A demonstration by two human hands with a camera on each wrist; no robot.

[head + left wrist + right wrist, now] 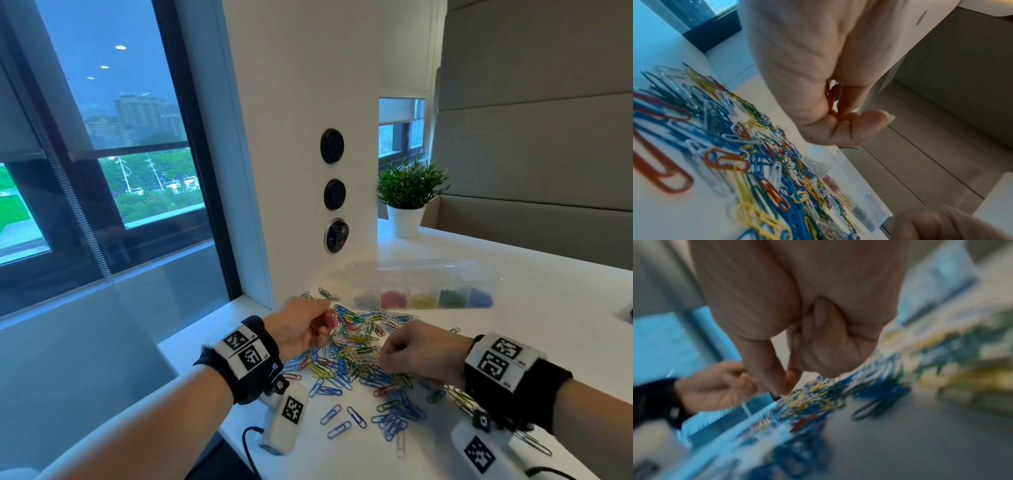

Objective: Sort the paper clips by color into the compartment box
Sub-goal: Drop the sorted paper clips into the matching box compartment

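Note:
A big heap of mixed paper clips [359,349] in red, blue, yellow, green and white lies on the white table [513,274]. Behind it stands the clear compartment box [421,274], lid open, with white, red, yellow, green and blue clips in separate sections. My left hand [310,329] hovers over the heap's left side and grips a bunch of red clips [325,323], pinched against the palm [833,97]. My right hand [394,356] hangs over the heap's right side with curled fingers. The right wrist view is blurred, so any clip between thumb and index [785,382] is unclear.
A white column with round sockets [334,192] rises just behind the heap's left end. A potted plant [407,195] stands at the back. The table edge runs close to my left wrist, with a window beyond. Loose blue clips [342,418] lie near me.

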